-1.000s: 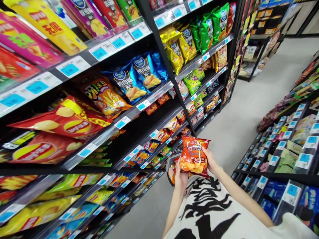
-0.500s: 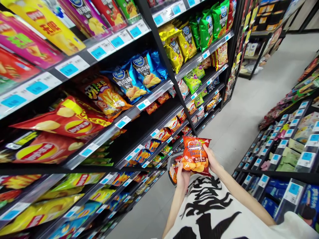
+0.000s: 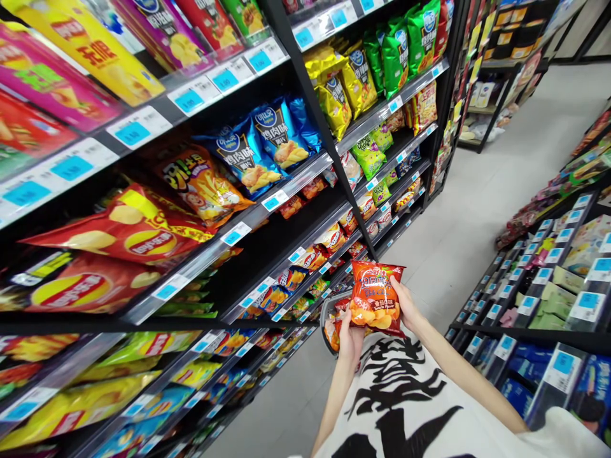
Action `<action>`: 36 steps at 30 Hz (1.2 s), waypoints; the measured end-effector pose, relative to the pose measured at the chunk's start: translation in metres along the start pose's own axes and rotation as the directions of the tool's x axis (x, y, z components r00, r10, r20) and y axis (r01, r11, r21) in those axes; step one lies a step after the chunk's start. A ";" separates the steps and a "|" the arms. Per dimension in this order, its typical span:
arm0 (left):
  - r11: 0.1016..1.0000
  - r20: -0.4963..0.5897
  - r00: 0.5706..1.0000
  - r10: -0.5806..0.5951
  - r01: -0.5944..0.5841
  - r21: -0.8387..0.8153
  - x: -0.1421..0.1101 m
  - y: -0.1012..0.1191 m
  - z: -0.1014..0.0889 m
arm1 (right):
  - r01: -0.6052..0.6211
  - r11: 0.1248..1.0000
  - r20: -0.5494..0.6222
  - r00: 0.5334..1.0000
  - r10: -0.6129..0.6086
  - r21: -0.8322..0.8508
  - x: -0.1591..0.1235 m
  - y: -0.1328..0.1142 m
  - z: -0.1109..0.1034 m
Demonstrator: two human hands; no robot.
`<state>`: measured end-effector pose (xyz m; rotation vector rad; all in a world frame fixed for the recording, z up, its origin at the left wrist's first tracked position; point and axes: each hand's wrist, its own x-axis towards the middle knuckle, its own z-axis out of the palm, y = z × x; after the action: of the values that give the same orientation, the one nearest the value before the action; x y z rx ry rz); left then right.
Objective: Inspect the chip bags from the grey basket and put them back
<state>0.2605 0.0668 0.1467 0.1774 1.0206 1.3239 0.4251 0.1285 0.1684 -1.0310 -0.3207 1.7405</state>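
Red snack bag (image 3: 377, 299) lay between both hands in front of the patterned shirt (image 3: 405, 394), printed face up. The left grip (image 3: 351, 338) had narrowed on the bag's lower left corner, the right grip (image 3: 405, 302) on its right edge. Handling it well seemed to call for light pressure at the edges (crisps would probably crack under a squeeze), with thumbs clear of the lettering and both sides level. Left of the bag, partly hidden by it, was a basket (image 3: 323, 327) holding orange-red packets; whether they touched, I couldn't tell. Farther out, up and left of the bag, blue bags (image 3: 245, 162) stood on black shelving (image 3: 319, 121). Well beyond it, upper right, stood a display stand (image 3: 506, 63).
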 end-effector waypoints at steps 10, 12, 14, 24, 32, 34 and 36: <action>1.000 -0.003 1.000 0.010 -0.010 0.015 0.000 0.000 -0.002 | -0.015 1.000 0.014 1.000 0.015 0.004 0.001 0.001 -0.002; 1.000 -0.007 1.000 0.013 -0.013 0.012 0.000 0.000 -0.003 | -0.014 1.000 0.023 1.000 0.014 0.000 0.001 0.001 -0.002; 1.000 -0.010 1.000 0.017 -0.017 0.007 0.000 -0.001 -0.004 | -0.007 1.000 0.031 0.999 0.007 -0.001 0.001 0.002 -0.002; 1.000 -0.011 1.000 -0.004 0.004 0.003 -0.002 -0.001 -0.006 | 0.018 1.000 0.041 0.999 -0.017 -0.018 0.000 0.001 0.001; 1.000 -0.019 0.999 0.026 -0.026 0.013 -0.002 -0.001 -0.003 | 0.007 1.000 0.016 1.000 -0.007 0.008 0.001 0.002 -0.001; 1.000 -0.021 0.999 0.026 -0.025 0.017 -0.003 -0.001 -0.002 | 0.009 1.000 0.010 1.000 -0.009 0.014 0.002 0.003 -0.001; 1.000 -0.022 0.999 0.026 -0.026 0.015 -0.003 -0.001 -0.002 | 0.010 1.000 0.007 1.000 -0.010 0.017 0.003 0.003 -0.002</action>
<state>0.2606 0.0633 0.1464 0.1880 1.0505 1.3446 0.4244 0.1292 0.1633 -1.0104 -0.3147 1.7355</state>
